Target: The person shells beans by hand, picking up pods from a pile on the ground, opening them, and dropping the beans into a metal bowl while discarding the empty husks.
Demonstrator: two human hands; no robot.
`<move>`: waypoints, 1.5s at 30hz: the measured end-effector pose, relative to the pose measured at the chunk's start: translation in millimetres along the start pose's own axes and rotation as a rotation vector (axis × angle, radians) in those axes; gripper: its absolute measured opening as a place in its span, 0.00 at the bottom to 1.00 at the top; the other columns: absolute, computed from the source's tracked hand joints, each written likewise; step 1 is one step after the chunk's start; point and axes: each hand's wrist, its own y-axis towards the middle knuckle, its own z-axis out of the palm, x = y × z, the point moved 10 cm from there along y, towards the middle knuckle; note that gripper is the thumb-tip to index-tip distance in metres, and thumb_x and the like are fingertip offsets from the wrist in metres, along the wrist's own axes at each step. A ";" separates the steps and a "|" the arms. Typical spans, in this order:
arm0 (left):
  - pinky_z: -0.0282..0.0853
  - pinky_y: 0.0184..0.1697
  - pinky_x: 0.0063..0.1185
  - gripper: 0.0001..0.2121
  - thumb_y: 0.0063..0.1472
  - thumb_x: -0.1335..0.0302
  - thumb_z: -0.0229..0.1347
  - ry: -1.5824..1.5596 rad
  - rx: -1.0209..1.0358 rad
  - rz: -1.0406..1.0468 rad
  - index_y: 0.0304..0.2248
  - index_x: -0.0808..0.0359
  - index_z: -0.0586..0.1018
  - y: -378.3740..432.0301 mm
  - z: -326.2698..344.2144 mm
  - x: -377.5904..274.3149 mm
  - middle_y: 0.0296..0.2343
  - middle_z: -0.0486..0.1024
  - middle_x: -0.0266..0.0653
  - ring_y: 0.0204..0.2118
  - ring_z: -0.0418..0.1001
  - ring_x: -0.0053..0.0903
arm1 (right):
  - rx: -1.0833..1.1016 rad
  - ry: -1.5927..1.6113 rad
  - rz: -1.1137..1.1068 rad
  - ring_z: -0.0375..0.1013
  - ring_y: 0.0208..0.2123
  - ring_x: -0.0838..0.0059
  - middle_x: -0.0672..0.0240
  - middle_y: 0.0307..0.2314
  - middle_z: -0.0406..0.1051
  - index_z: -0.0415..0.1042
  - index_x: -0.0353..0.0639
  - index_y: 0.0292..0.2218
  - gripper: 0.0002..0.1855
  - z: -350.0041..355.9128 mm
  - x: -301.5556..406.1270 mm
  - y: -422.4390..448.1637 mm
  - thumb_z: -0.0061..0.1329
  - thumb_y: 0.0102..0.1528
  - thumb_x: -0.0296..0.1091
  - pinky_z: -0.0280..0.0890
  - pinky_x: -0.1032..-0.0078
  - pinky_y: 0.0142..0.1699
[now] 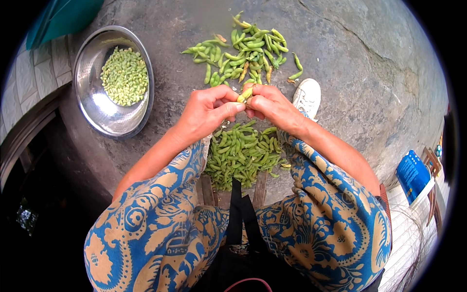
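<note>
A yellow-green soybean pod (245,95) is held between my left hand (211,111) and my right hand (273,106), pinched by the fingertips of both. Beyond my hands lies a loose heap of green pods (255,45), a few of them browned, on the concrete floor. Nearer to me, between my knees, is a denser pile of green pods (244,153). To the left stands a perforated steel bowl (113,122) with shelled green beans (124,76) in it.
A white shoe (307,96) stands right of my hands on the concrete floor (365,80). At the upper left is a teal plastic container (65,22). A blue packet (412,176) lies at the far right. Wooden stool legs (260,189) show beside the near pile.
</note>
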 end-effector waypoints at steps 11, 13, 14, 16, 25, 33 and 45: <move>0.67 0.29 0.14 0.08 0.58 0.70 0.49 -0.588 0.129 -0.266 0.32 0.68 0.73 -3.8 8.2 26.0 0.26 0.73 0.34 0.23 0.71 0.16 | 0.063 -0.014 -0.038 0.58 0.19 0.87 0.76 0.17 0.61 0.66 0.41 0.26 0.10 4.3 5.5 1.4 0.38 0.49 0.38 0.52 0.86 0.23; 0.67 0.28 0.14 0.09 0.58 0.70 0.49 -0.527 0.117 -0.215 0.32 0.68 0.73 -2.1 7.3 24.0 0.25 0.73 0.33 0.22 0.70 0.15 | 0.037 -0.011 -0.053 0.58 0.19 0.87 0.76 0.18 0.61 0.66 0.42 0.26 0.11 4.5 6.1 0.7 0.41 0.50 0.40 0.52 0.86 0.23; 0.66 0.26 0.14 0.09 0.58 0.69 0.50 -0.466 0.104 -0.165 0.31 0.68 0.73 -1.0 5.9 21.1 0.24 0.72 0.32 0.22 0.70 0.14 | 0.013 -0.003 -0.034 0.58 0.20 0.88 0.76 0.18 0.61 0.66 0.43 0.25 0.13 3.9 1.6 0.1 0.45 0.50 0.43 0.52 0.86 0.23; 0.64 0.25 0.13 0.09 0.58 0.69 0.50 -0.367 0.113 -0.112 0.31 0.69 0.73 -2.2 6.9 14.7 0.23 0.71 0.30 0.22 0.69 0.13 | -0.013 0.025 -0.053 0.57 0.20 0.89 0.78 0.18 0.61 0.64 0.45 0.23 0.20 -3.0 3.6 5.7 0.53 0.47 0.51 0.52 0.86 0.23; 0.65 0.27 0.13 0.09 0.60 0.70 0.48 -0.423 0.200 -0.198 0.31 0.69 0.73 -11.7 17.3 22.3 0.24 0.71 0.31 0.23 0.70 0.13 | 0.156 0.072 0.013 0.58 0.19 0.91 0.79 0.17 0.61 0.65 0.42 0.26 0.12 7.6 5.1 -0.2 0.52 0.50 0.39 0.52 0.88 0.21; 0.65 0.27 0.12 0.09 0.59 0.71 0.49 -0.383 0.166 -0.214 0.32 0.69 0.73 -10.4 9.5 27.3 0.24 0.71 0.30 0.23 0.69 0.13 | 0.108 0.165 0.131 0.60 0.20 0.90 0.77 0.20 0.65 0.68 0.41 0.36 0.08 3.4 -8.9 -3.5 0.40 0.53 0.30 0.53 0.89 0.22; 0.60 0.28 0.12 0.08 0.59 0.70 0.49 -0.479 -0.116 -0.107 0.33 0.65 0.76 12.8 -4.6 5.9 0.22 0.70 0.25 0.25 0.64 0.10 | 0.088 0.165 0.007 0.64 0.20 0.87 0.72 0.22 0.67 0.67 0.40 0.31 0.18 10.9 3.7 6.2 0.47 0.53 0.48 0.55 0.89 0.22</move>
